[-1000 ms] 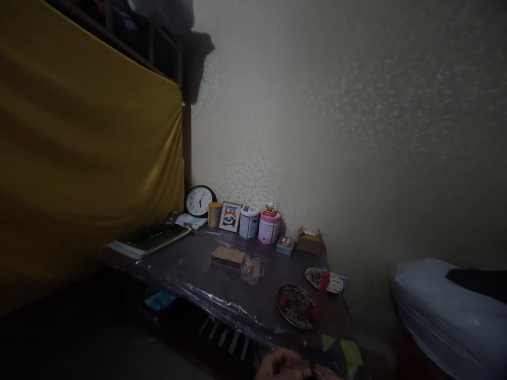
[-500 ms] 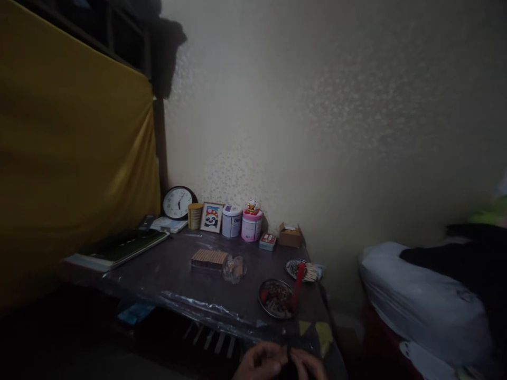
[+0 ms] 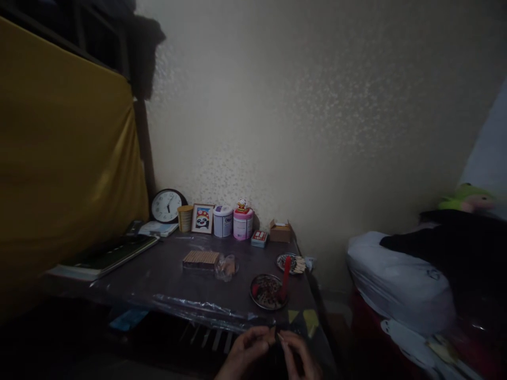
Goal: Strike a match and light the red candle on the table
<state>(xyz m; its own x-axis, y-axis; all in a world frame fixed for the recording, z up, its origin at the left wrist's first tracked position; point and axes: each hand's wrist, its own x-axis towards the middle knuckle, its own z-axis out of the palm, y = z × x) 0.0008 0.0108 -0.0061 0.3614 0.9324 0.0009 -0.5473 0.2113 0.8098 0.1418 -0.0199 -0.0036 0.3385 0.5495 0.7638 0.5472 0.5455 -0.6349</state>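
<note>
Head view is dim: my left hand and right hand meet fingertip to fingertip at the table's near edge, pinching something too small to make out. I reckon it could slip unseen in this dark. Left to right: one clock, three tins, two dishes.

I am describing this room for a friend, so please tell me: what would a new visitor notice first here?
Probably the big yellow cloth filling the left side, and the row against the pale wall: a round clock, a framed panda picture and a pink tin. At the bottom edge, the left hand and right hand meet fingertip to fingertip over something too small and dark to identify, near a round dish.
</note>
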